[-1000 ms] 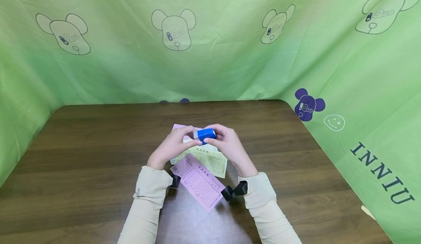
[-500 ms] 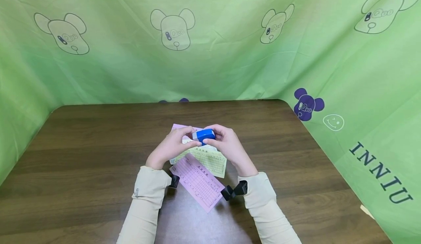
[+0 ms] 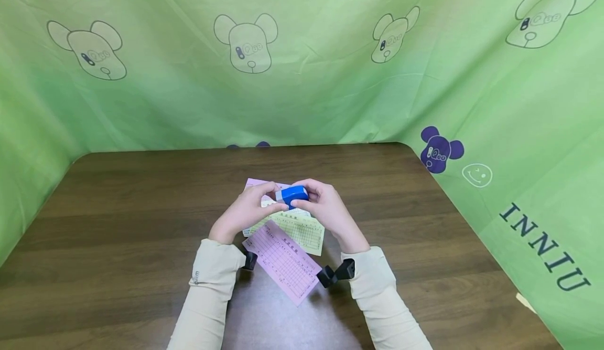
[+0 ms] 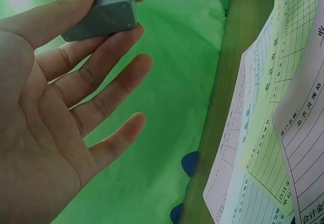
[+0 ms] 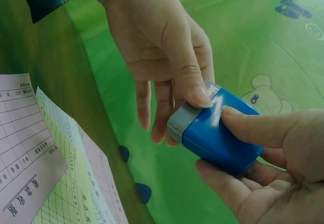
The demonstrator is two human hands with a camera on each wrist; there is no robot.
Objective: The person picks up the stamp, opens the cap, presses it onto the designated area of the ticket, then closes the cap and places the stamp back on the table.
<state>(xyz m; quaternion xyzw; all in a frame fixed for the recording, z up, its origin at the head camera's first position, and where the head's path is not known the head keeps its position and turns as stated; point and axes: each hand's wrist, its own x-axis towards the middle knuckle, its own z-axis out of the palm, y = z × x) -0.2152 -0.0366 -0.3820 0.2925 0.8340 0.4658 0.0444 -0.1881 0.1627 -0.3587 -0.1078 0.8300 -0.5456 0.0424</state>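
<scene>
A blue self-inking stamp point(image 3: 295, 194) with a grey cap point(image 5: 183, 121) is held up over the paper slips, between both hands. My left hand point(image 3: 245, 208) pinches the grey cap between thumb and forefingers; its lower fingers spread loose in the left wrist view. My right hand point(image 3: 329, 208) grips the blue body, thumb on one face and fingers on the other, as the right wrist view shows. Cap and body sit together. Below lie a pink receipt slip point(image 3: 284, 263), a yellow-green slip point(image 3: 302, 232), and, partly hidden behind the hands, a whitish slip and another pink slip point(image 3: 255, 182).
The slips overlap in a fanned pile on the brown wooden table point(image 3: 141, 224). A green printed curtain point(image 3: 311, 93) surrounds its back and sides. A small pale object point(image 3: 526, 303) lies at the right table edge. Black wrist cameras point(image 3: 336, 275) hang close over the front pink slip.
Hands and stamp hold nearly the same pose throughout. The whole view has shifted very slightly; the slips stay where they were.
</scene>
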